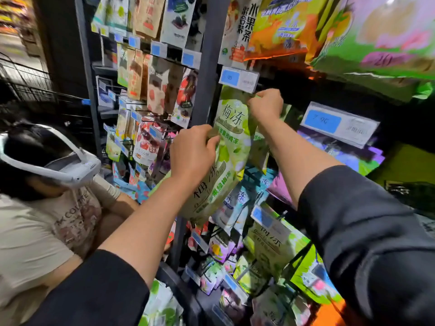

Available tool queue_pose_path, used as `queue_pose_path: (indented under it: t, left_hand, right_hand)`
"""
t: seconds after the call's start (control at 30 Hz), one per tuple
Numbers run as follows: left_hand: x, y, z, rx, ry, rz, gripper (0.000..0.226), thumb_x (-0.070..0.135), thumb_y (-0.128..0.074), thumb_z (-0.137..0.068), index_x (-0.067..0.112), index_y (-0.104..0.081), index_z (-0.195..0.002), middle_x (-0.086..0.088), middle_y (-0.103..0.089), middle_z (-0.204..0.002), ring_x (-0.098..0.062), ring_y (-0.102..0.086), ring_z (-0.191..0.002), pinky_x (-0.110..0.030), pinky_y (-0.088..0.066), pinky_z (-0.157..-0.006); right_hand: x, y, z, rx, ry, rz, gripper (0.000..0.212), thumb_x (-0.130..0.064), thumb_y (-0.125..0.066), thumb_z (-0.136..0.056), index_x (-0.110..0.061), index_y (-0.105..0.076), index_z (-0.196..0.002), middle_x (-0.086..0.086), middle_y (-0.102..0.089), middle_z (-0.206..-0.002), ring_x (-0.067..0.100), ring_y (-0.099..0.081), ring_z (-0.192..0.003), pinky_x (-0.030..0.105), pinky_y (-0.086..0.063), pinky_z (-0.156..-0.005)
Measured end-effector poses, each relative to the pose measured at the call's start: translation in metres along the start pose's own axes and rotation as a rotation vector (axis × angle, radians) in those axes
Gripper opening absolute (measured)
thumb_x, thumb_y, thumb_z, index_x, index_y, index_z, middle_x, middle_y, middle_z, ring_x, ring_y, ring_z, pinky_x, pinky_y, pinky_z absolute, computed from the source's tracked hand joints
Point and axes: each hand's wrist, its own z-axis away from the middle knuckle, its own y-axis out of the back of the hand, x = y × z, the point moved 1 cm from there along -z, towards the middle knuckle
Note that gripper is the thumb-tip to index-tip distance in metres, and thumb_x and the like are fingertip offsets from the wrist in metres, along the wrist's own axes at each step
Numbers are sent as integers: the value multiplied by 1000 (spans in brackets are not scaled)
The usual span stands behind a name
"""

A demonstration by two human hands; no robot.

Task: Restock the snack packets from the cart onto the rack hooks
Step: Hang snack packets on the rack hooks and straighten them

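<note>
The rack (207, 67) fills the right and far side, hung with packets. A second person (40, 208) crouches at left. The green snack packet (233, 128) hangs mid-rack; the right hand (266, 104) pinches its top corner under a price tag (239, 78). The left hand (191, 152) has its grip grasping a lower green packet (209, 189).

snack packets (231, 128) — glossy plastic film | rack post (209, 67) — matt dark metal | sleeves (367, 231) — matt cloth

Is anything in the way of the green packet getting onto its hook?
Partly: the price tag sits at the hook's front end, right above the right hand pinching the green packet top. The hook itself is hidden. The left hand grips another packet lower down.
</note>
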Motion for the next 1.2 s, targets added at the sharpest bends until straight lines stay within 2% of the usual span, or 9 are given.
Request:
queue_pose_path:
  t: [0.17,0.33,0.47,0.6,0.67,0.73,0.83,1.03,1.2]
  left_hand:
    - [-5,-1,-4,4,-11,4,23,28,-59,-92,19,-54,-71,-12,-66,-74,-38,-60,-76,-34,-33,-57]
    - [-16,-10,-4,-7,-5,18,20,29,-59,-92,16,-63,-78,-12,-66,-71,-37,-61,-75,-38,-43,-57]
    - [-21,-15,-5,-6,-4,48,20,28,-60,-92,12,-68,-83,-13,-66,-70,-37,-61,-75,-36,-42,-57]
    - [-23,-15,-5,-7,-5,63,23,30,-63,-91,9,-69,-87,-14,-68,-73,-36,-61,-76,-36,-42,-61]
    - [-23,-13,-6,-30,29,107,28,30,-66,-89,5,-65,-77,-10,-61,-64,-29,-53,-63,-36,-33,-56]
    - [-24,-9,-8,-40,78,122,40,30,-68,-87,17,-48,-55,2,-42,-49,-17,-36,-51,-35,-19,-51]
    - [-28,-6,-15,-51,103,137,41,31,-69,-85,19,-45,-53,3,-43,-49,-15,-40,-51,-38,-25,-53]
    - [-29,5,-17,-27,50,57,31,48,-77,-72,20,-63,-72,4,-63,-68,-19,-61,-71,-34,-39,-58]
    - [-53,21,-4,-23,148,23,48,57,-76,-68,19,-65,-94,8,-65,-86,-19,-61,-83,-32,-46,-67]
  right_hand:
    - [4,-3,-5,26,-19,69,7,-10,-55,-77,-14,-61,-77,7,-57,-82,25,-53,-78,24,-37,-67]
    - [16,1,-10,83,-75,101,15,-9,-54,-78,-11,-54,-63,7,-53,-73,30,-52,-71,27,-37,-62]
    - [26,2,-12,92,-122,184,14,-24,-61,-86,-11,-66,-89,11,-67,-97,32,-64,-97,28,-40,-69]
    - [23,-1,28,395,403,277,28,-18,-61,-80,-9,-61,-107,13,-61,-106,32,-57,-101,37,-39,-83]
    - [24,-4,52,137,591,-128,28,-14,-58,-69,-7,-62,-96,10,-62,-94,26,-59,-88,34,-44,-80]
    - [26,-8,75,-483,348,-512,45,-8,-60,-63,-6,-55,-107,6,-61,-96,17,-60,-91,32,-49,-84]
    - [33,-8,93,-910,254,-326,73,1,-77,-61,-9,-43,-125,0,-60,-91,-1,-60,-85,15,-47,-79]
    - [54,-9,102,-723,140,-526,13,5,-72,-78,10,-67,-89,20,-69,-73,15,-64,-69,24,-54,-69]
    - [70,2,100,-511,5,-737,18,11,-68,-77,6,-69,-95,3,-74,-78,14,-69,-73,26,-58,-76]
